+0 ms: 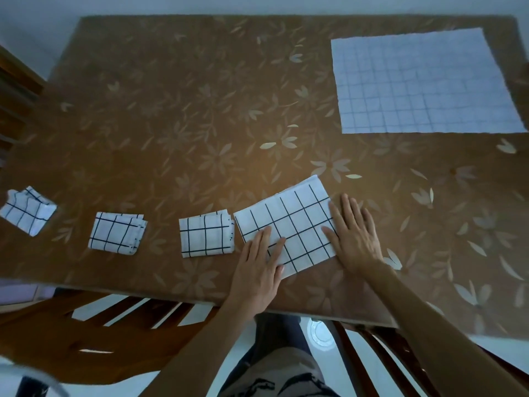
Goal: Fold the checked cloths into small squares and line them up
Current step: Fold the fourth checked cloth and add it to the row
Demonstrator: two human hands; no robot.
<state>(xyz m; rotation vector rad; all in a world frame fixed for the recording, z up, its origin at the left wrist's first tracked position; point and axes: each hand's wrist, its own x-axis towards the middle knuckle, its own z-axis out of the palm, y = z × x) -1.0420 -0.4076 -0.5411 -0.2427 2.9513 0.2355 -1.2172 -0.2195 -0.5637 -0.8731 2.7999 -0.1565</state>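
Desk holds all. Unfolded cloth lies well apart, far-right of the half-folded cloth, which sits tilted, long axis roughly left-right. Three folded squares run leftward, the nearest just beside it. Left hand presses its near-left corner, right hand its right edge; fingers are straight, gripping nothing. Open desk lies beyond it.
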